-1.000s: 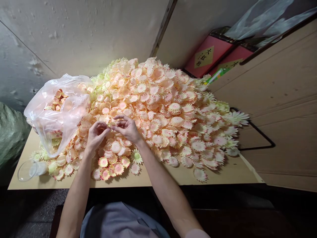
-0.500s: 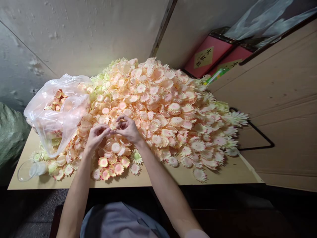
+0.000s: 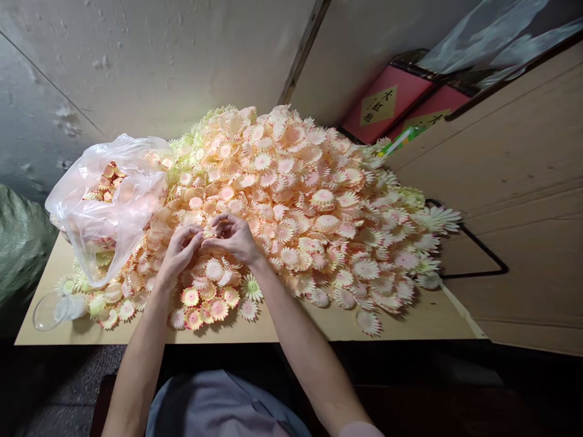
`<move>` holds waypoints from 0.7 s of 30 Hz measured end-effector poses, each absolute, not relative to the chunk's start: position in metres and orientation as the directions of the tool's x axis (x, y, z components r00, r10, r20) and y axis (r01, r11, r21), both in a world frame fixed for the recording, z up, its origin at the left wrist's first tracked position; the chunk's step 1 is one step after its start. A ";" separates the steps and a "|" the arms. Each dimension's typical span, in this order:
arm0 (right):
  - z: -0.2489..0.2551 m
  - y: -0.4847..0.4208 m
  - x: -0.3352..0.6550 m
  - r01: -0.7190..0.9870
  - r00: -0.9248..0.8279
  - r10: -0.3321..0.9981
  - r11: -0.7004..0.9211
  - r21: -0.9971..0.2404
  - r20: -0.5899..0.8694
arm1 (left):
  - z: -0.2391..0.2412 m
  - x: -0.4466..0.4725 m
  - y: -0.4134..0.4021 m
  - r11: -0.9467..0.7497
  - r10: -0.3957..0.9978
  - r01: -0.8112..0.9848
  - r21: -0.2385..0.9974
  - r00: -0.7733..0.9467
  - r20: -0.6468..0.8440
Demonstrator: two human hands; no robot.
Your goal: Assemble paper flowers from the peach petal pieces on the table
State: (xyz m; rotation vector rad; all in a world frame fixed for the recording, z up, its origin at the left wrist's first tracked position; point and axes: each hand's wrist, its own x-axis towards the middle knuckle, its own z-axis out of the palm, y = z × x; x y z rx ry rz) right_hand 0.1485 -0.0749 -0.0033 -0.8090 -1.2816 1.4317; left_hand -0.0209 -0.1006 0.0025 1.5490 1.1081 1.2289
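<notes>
A large heap of peach, pink and pale green artificial flower heads (image 3: 296, 194) covers most of a tan table (image 3: 410, 315). My left hand (image 3: 180, 252) and my right hand (image 3: 232, 237) meet over the near left part of the heap. Their fingertips are pinched together on a small flower piece (image 3: 208, 233), which the fingers mostly hide. Below the hands lie single flowers with pink and yellow centres (image 3: 204, 306).
A clear plastic bag (image 3: 107, 206) holding more flowers lies at the left of the heap. A small clear cup (image 3: 48, 311) sits at the table's near left corner. Red boxes (image 3: 387, 100) stand at the back right beside cardboard sheets (image 3: 519, 182). A black wire frame (image 3: 478, 246) lies at the right.
The two hands have drawn closer together until their fingertips touch on the small flower piece. The view has shifted slightly.
</notes>
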 end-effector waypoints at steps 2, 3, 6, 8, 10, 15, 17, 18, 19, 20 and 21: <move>-0.004 -0.075 0.147 -0.236 -0.255 0.953 0.102 -0.966 0.163 | 0.003 -0.018 -0.101 -0.263 0.964 0.153 0.953 0.072 0.255; -0.003 -0.076 0.147 -0.238 -0.257 0.952 0.107 -0.965 0.169 | 0.002 -0.017 -0.101 -0.264 0.964 0.154 0.952 0.051 0.260; 0.000 -0.078 0.146 -0.263 -0.270 0.947 0.102 -0.959 0.175 | 0.001 -0.014 -0.100 -0.274 0.961 0.141 0.951 0.020 0.274; 0.004 -0.079 0.146 -0.281 -0.270 0.946 0.102 -0.954 0.180 | -0.002 -0.014 -0.100 -0.284 0.959 0.125 0.951 0.014 0.285; 0.007 -0.080 0.147 -0.297 -0.267 0.944 0.110 -0.948 0.194 | -0.005 -0.014 -0.100 -0.275 0.961 0.080 0.958 0.004 0.276; 0.006 -0.081 0.150 -0.328 -0.295 0.937 0.086 -0.941 0.188 | -0.008 -0.013 -0.103 -0.146 0.988 -0.142 0.979 0.020 0.150; 0.004 -0.080 0.150 -0.339 -0.310 0.932 0.074 -0.938 0.186 | -0.007 -0.011 -0.104 -0.119 0.991 -0.213 0.970 0.029 0.128; 0.003 -0.081 0.150 -0.349 -0.314 0.931 0.070 -0.935 0.187 | -0.006 -0.009 -0.104 -0.113 0.992 -0.246 0.963 0.029 0.123; 0.003 -0.081 0.149 -0.362 -0.319 0.929 0.062 -0.930 0.186 | -0.005 -0.008 -0.105 -0.108 0.992 -0.278 0.955 0.028 0.120; 0.003 -0.082 0.148 -0.380 -0.327 0.927 0.047 -0.924 0.182 | -0.004 -0.006 -0.105 -0.103 0.993 -0.309 0.946 0.029 0.117; 0.003 -0.083 0.146 -0.403 -0.335 0.925 0.030 -0.915 0.177 | -0.002 -0.003 -0.105 -0.100 0.993 -0.334 0.937 0.033 0.117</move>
